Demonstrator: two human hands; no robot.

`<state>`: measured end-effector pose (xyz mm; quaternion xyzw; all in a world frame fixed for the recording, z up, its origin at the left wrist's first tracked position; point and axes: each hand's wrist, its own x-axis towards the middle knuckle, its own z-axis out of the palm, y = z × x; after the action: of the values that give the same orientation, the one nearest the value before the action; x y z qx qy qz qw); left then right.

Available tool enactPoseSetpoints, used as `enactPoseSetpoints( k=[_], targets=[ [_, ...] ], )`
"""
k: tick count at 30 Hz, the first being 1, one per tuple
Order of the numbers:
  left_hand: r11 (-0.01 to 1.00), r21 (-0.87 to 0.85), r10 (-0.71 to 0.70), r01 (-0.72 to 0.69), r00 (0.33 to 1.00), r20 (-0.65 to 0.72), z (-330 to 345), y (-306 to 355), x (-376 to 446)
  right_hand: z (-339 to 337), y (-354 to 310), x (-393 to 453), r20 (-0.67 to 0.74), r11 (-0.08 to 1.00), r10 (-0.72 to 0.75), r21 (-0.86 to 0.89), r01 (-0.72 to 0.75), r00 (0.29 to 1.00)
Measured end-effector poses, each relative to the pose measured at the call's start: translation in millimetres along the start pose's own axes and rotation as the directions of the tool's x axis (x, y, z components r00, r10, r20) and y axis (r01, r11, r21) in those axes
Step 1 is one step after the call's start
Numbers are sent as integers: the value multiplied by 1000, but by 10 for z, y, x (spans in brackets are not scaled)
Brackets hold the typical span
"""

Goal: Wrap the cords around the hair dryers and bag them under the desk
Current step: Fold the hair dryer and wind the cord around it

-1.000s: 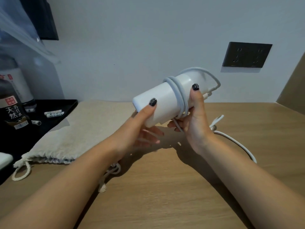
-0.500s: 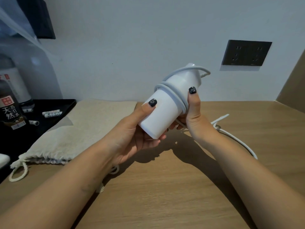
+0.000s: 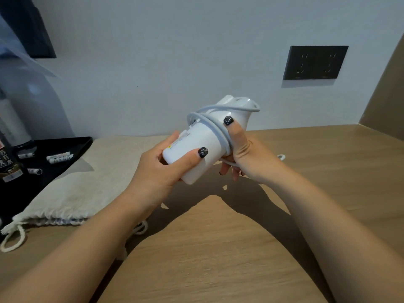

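Observation:
I hold a white hair dryer (image 3: 197,147) above the wooden desk (image 3: 218,248), its barrel end pointing down toward me. My left hand (image 3: 161,169) grips the barrel end, thumb on top. My right hand (image 3: 242,154) grips the middle, its thumb pressing the grey-white cord (image 3: 215,125) that is looped a few turns round the body. A short loop of cord (image 3: 281,157) shows on the desk behind my right hand. A beige drawstring bag (image 3: 87,182) lies flat on the desk to the left.
A black tray (image 3: 72,145) with small white tubes sits at the far left, beside a dark labelled bottle (image 3: 8,162). A dark double wall socket (image 3: 314,62) is on the wall at upper right. A wooden side panel (image 3: 387,101) closes the desk on the right.
The dryer has tilted so the barrel end points down toward me. My left hand now wraps round that end. Most of the loose cord that trailed on the desk is no longer in sight.

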<state>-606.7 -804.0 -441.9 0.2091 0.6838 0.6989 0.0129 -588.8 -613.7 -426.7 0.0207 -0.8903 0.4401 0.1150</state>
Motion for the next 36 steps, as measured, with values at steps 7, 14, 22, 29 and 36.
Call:
enactPoseSetpoints(
  k=[7,14,22,29,36],
  targets=[
    [957,269,141,-112,986,-93,97,-55,7,17,-53,4,8,992,66,111,-66,998],
    [805,577,232,-137,968,-93,79,-50,-17,28,-53,46,35,961,118,247,-123,992],
    [628,743,369,-233,929,-21,23,-110,7,68,-26,62,85,967,124,214,-140,989],
    [285,882,587,-376,795,149,9,-105,78,37,-149,-1,92,844,117,516,-148,989],
    [342,829,652,-443,747,130,46,-50,54,57,-130,-36,73,708,62,700,-95,995]
  ],
)
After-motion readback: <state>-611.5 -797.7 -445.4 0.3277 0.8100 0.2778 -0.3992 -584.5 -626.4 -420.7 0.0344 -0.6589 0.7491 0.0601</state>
